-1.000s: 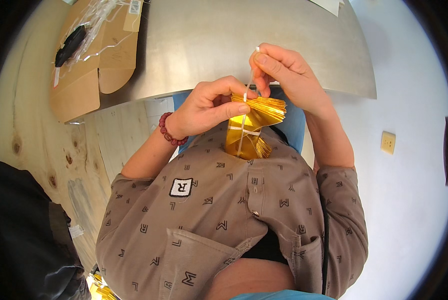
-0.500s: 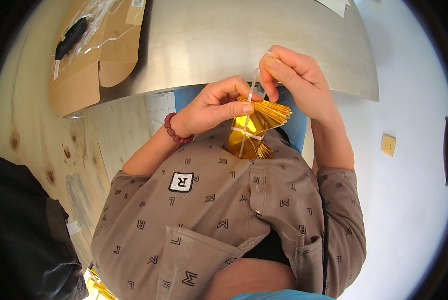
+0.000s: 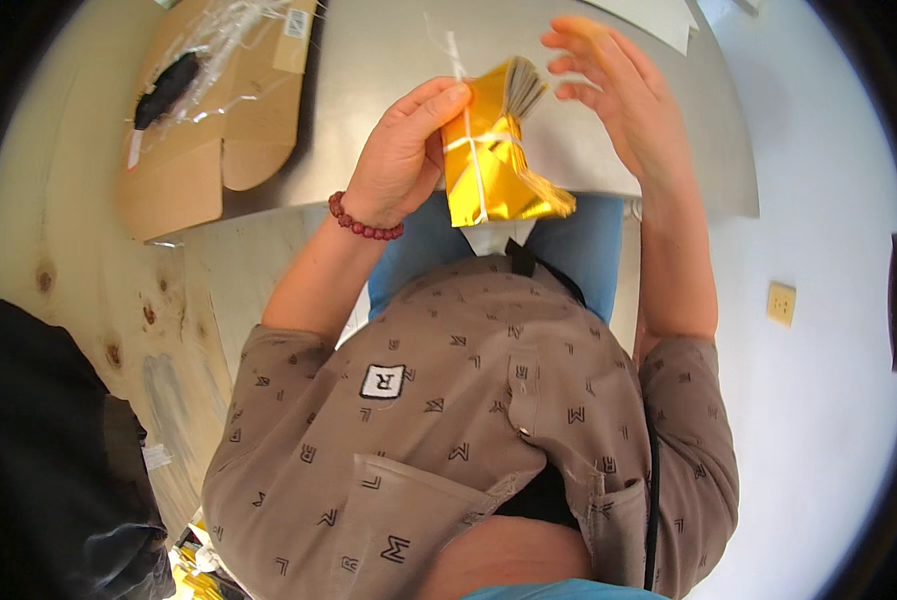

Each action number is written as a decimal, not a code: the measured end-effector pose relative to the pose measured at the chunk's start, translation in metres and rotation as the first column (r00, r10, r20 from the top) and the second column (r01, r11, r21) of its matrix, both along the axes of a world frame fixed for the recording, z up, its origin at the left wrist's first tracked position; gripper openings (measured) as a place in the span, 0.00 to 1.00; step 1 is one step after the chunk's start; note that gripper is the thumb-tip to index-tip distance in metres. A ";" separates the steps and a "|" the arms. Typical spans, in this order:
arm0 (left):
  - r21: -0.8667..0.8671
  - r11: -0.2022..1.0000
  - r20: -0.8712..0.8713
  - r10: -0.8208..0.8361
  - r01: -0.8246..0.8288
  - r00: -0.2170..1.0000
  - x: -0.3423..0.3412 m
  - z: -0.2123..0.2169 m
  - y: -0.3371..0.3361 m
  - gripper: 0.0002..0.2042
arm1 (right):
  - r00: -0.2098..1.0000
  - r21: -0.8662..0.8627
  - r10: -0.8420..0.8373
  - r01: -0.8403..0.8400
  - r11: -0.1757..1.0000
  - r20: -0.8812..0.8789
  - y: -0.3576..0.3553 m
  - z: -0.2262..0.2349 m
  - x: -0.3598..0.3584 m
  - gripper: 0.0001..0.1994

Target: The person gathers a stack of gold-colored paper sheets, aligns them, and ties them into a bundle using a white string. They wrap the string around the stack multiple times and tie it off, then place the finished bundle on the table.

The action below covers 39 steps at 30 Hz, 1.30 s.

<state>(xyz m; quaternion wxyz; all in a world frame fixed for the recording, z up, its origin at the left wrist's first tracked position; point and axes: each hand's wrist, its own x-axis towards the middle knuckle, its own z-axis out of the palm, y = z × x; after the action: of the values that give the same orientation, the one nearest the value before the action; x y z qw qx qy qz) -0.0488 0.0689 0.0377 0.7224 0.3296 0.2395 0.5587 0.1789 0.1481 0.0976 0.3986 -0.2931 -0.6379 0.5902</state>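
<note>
A bundle of shiny gold foil sheets hangs over the near edge of the metal table, held along its left side by my left hand. The thumb presses on the foil from above. A thin white ribbon crosses the bundle both ways, and one end of it sticks up past my thumb. The sheets fan out at the bundle's right side. To the right, apart from the bundle, my right hand is raised with fingers spread and nothing in them.
On the table's left lies an opened cardboard box with clear plastic strips and a black object. The metal table curves ahead, with white paper at its far right. Dark cloth hangs at left; gold scraps lie below it.
The gold bundle has moved up and away from my body, turned in my left hand. My right hand has let go of the ribbon, opened and moved up to the right.
</note>
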 end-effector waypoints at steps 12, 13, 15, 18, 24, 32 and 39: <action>0.230 0.793 0.001 0.579 -0.564 0.815 0.019 0.025 0.021 0.14 | 0.966 -0.160 -0.067 0.027 0.987 -0.250 -0.046 -0.028 -0.038 0.28; 0.241 0.801 0.057 0.552 -0.548 0.832 0.020 0.026 0.020 0.14 | 0.963 -0.181 -0.077 0.030 0.983 -0.257 -0.046 -0.026 -0.040 0.27; 0.194 0.810 0.099 0.545 -0.554 0.832 0.019 0.027 0.018 0.14 | 0.966 -0.168 -0.085 0.044 0.985 -0.246 -0.046 -0.023 -0.042 0.24; 0.146 0.880 0.135 0.435 -0.452 0.890 0.014 0.028 0.016 0.14 | 0.979 -0.023 -0.089 0.087 0.996 -0.181 -0.046 -0.024 -0.040 0.21; 0.062 0.935 0.125 0.339 -0.349 0.932 0.011 0.021 0.013 0.15 | 0.991 -0.053 -0.047 0.041 0.998 -0.128 -0.035 -0.037 -0.026 0.17; 0.153 0.928 -0.052 0.350 -0.339 0.935 0.002 0.017 0.017 0.18 | 0.926 -0.099 -0.176 0.152 0.983 -0.334 -0.041 -0.040 -0.043 0.18; 0.290 0.855 0.035 0.440 -0.430 0.897 0.023 0.014 0.011 0.18 | 0.817 -0.014 -0.326 0.363 0.932 -0.477 -0.051 -0.025 -0.057 0.15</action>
<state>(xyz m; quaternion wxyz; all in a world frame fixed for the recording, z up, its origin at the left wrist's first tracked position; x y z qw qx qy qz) -0.0259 0.0801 0.0522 0.5172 0.3783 0.2348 0.7310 0.1222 0.0971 0.0722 0.6526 -0.2356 -0.4805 0.5364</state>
